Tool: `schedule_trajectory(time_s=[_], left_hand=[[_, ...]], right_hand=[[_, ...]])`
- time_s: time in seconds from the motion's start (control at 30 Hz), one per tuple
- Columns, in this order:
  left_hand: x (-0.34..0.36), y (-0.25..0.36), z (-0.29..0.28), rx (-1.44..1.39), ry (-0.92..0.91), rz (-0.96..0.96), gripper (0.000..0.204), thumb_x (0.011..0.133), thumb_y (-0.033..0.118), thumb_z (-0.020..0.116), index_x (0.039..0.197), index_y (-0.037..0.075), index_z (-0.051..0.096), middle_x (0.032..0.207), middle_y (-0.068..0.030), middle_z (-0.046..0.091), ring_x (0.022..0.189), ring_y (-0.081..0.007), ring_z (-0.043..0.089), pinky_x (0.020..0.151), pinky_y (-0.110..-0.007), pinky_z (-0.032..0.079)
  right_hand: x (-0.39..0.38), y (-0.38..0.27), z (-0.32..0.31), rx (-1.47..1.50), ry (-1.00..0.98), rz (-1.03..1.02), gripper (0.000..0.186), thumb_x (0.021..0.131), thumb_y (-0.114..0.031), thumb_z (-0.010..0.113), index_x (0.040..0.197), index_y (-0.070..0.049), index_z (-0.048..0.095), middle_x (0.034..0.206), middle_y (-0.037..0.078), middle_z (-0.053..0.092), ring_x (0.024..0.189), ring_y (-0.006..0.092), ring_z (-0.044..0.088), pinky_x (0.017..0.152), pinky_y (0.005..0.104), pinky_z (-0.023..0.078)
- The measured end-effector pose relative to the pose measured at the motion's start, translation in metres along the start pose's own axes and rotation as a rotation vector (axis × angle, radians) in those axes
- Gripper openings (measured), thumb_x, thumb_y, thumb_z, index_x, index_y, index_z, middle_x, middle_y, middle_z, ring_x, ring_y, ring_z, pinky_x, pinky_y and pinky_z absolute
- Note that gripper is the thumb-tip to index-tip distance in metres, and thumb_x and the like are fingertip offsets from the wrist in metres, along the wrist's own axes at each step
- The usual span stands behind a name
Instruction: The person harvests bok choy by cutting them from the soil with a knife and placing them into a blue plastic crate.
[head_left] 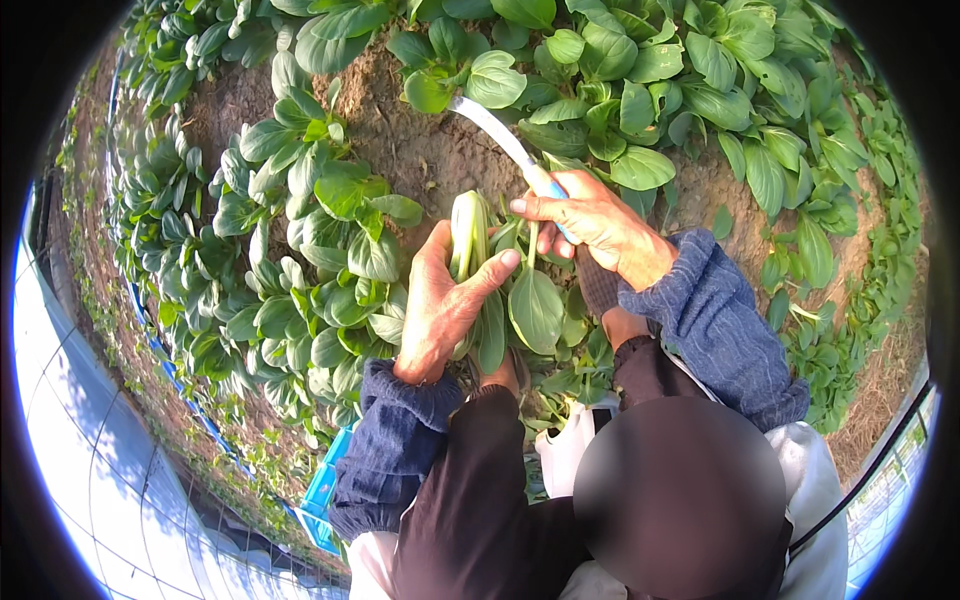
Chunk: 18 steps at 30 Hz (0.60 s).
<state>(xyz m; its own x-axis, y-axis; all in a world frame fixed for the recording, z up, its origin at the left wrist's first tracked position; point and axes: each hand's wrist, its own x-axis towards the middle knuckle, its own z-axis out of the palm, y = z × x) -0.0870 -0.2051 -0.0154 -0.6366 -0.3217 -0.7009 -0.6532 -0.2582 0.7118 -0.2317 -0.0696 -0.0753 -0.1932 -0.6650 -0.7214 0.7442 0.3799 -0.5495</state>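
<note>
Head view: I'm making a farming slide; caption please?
Left hand holds a leafy green while the right hand grips a curved sickle among growing plants.

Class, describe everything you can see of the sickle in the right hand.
The sickle has a slim, curved, pale blade that looks metal and a handle showing light and blue parts. The right hand grips the handle, hiding some of it. The blade sweeps toward the upper left above soil, its tip near a green leaf; whether they touch is unclear.
</note>
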Motion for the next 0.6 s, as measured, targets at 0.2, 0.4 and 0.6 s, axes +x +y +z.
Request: schedule_trajectory(time_s=[0.2, 0.4, 0.6], left_hand=[[0.012, -0.014, 0.003, -0.103, -0.110, -0.067, 0.047, 0.086, 0.020, 0.074, 0.122, -0.003, 0.055, 0.107, -0.0084, 0.065, 0.096, -0.0156, 0.062, 0.087, -0.031, 0.050], [0.009, 0.012, 0.002, 0.756, 0.202, 0.354, 0.033, 0.075, 0.008, 0.071, 0.105, -0.001, 0.061, 0.108, -0.0194, 0.064, 0.103, -0.0355, 0.062, 0.086, -0.041, 0.049], [0.035, -0.005, -0.048, 1.452, 0.520, 0.499, 0.035, 0.068, 0.014, 0.071, 0.100, 0.002, 0.062, 0.135, -0.0161, 0.051, 0.135, -0.0359, 0.036, 0.102, -0.055, 0.030]], right_hand=[[-0.002, -0.006, 0.002, -0.095, -0.098, -0.045, 0.024, 0.088, -0.020, 0.072, 0.096, -0.003, 0.056, 0.069, -0.001, 0.058, 0.053, 0.0050, 0.058, 0.040, 0.0167, 0.042], [0.008, 0.008, -0.019, -0.915, 0.097, -0.519, 0.020, 0.087, -0.013, 0.070, 0.089, -0.001, 0.055, 0.071, 0.005, 0.056, 0.052, 0.0126, 0.057, 0.046, 0.0282, 0.045], [0.033, 0.018, 0.004, -0.855, 0.074, -0.536, 0.031, 0.088, -0.026, 0.068, 0.088, -0.001, 0.050, 0.066, 0.020, 0.052, 0.060, 0.0400, 0.052, 0.056, 0.0451, 0.040]])
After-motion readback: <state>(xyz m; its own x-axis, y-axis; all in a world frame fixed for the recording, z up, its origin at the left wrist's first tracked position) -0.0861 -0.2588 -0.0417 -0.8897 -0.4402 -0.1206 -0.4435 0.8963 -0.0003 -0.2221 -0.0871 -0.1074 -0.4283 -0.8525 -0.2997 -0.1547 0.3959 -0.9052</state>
